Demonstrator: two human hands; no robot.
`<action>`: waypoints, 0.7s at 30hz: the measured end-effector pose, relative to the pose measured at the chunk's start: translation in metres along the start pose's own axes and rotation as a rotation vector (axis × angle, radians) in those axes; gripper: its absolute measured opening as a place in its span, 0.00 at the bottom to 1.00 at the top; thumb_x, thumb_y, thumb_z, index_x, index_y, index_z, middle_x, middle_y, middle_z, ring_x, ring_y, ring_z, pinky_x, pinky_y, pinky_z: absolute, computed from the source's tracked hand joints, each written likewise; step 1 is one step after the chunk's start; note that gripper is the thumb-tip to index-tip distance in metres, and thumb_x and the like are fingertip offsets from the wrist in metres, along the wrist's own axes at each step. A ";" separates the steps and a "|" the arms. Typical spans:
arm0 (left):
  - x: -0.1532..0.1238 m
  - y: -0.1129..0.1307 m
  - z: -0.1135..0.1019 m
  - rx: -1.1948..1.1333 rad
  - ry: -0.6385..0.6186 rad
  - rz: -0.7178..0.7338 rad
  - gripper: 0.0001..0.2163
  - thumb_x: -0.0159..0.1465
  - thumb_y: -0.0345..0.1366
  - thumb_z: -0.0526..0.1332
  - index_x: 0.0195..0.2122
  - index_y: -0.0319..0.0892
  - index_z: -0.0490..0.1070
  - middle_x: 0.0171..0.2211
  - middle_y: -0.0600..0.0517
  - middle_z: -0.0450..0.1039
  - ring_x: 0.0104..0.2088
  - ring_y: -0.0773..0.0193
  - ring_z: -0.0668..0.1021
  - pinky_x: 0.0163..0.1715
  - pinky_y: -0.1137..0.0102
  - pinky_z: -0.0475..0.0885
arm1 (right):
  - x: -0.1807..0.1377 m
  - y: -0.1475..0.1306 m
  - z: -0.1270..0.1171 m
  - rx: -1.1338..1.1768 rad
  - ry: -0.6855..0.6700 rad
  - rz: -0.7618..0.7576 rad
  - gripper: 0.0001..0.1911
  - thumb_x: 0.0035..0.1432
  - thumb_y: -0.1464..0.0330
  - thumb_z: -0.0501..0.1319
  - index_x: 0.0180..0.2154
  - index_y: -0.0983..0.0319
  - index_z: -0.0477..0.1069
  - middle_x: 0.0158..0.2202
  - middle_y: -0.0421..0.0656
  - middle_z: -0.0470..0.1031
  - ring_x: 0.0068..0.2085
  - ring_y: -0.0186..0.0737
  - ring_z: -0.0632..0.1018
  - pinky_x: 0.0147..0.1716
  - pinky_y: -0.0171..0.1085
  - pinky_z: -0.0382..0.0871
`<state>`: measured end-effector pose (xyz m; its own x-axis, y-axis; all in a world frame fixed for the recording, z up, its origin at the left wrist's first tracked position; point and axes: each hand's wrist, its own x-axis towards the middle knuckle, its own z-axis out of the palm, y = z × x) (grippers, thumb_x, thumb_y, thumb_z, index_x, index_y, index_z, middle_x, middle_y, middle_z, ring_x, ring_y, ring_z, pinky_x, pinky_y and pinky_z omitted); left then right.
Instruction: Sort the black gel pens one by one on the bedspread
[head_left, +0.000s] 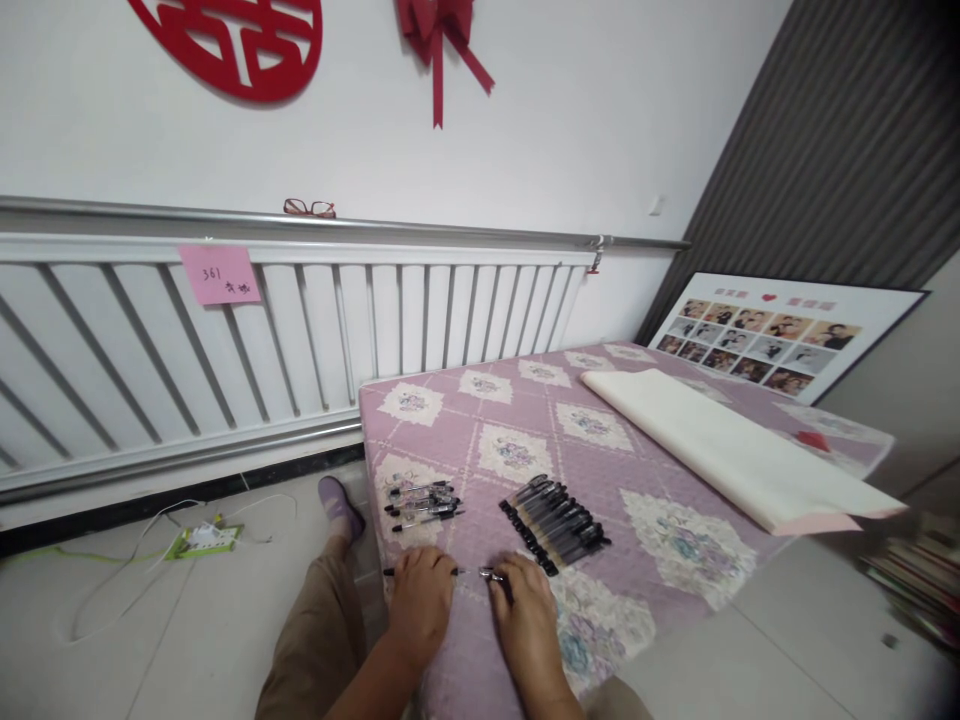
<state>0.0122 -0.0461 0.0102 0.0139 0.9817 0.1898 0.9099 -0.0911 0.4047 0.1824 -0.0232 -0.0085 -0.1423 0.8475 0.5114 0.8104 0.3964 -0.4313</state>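
At the near edge of the bed-like surface with the purple floral cover, my left hand (pixel 424 598) is closed on a pen (pixel 456 572). Its dark ends stick out on both sides of the fingers. Just to the right, my right hand (pixel 526 605) pinches a small dark-and-clear piece (pixel 489 574) that looks like a pen cap, mostly covered by the fingers. A short gap separates it from the pen. Several loose pens (pixel 424 507) lie beyond my left hand. Past my right hand, several black pens (pixel 555 520) rest side by side in a slanted row.
The purple floral cover (pixel 517 452) bears a cream rolled sheet (pixel 690 440) at the right. A photo board (pixel 757 335) leans behind it. A white radiator (pixel 420 310) runs along the wall. On the floor at left lie a power strip (pixel 210 540) and cables.
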 end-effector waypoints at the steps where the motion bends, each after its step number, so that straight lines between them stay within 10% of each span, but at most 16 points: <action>1: 0.001 0.000 0.001 0.011 -0.003 0.006 0.13 0.67 0.31 0.49 0.42 0.49 0.73 0.41 0.52 0.71 0.45 0.57 0.68 0.49 0.60 0.57 | 0.000 0.000 0.001 -0.017 0.004 0.008 0.09 0.56 0.71 0.58 0.39 0.59 0.73 0.44 0.47 0.74 0.49 0.49 0.72 0.49 0.48 0.64; 15: 0.049 0.015 0.009 0.106 -0.048 0.039 0.12 0.67 0.31 0.50 0.42 0.44 0.72 0.41 0.48 0.69 0.45 0.57 0.68 0.45 0.64 0.61 | 0.001 -0.004 -0.002 -0.090 -0.115 0.066 0.13 0.57 0.71 0.57 0.43 0.58 0.74 0.43 0.45 0.76 0.44 0.46 0.74 0.44 0.42 0.65; 21: 0.025 0.004 0.005 -0.031 0.072 0.025 0.13 0.65 0.30 0.53 0.47 0.51 0.70 0.47 0.53 0.68 0.49 0.60 0.67 0.51 0.65 0.60 | -0.002 0.007 0.000 -0.026 -0.065 -0.023 0.15 0.55 0.73 0.58 0.45 0.60 0.72 0.43 0.45 0.77 0.44 0.45 0.75 0.46 0.41 0.66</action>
<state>0.0183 -0.0214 0.0119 0.0055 0.9647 0.2632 0.8961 -0.1215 0.4268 0.1883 -0.0222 -0.0122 -0.1967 0.8599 0.4710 0.8210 0.4070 -0.4003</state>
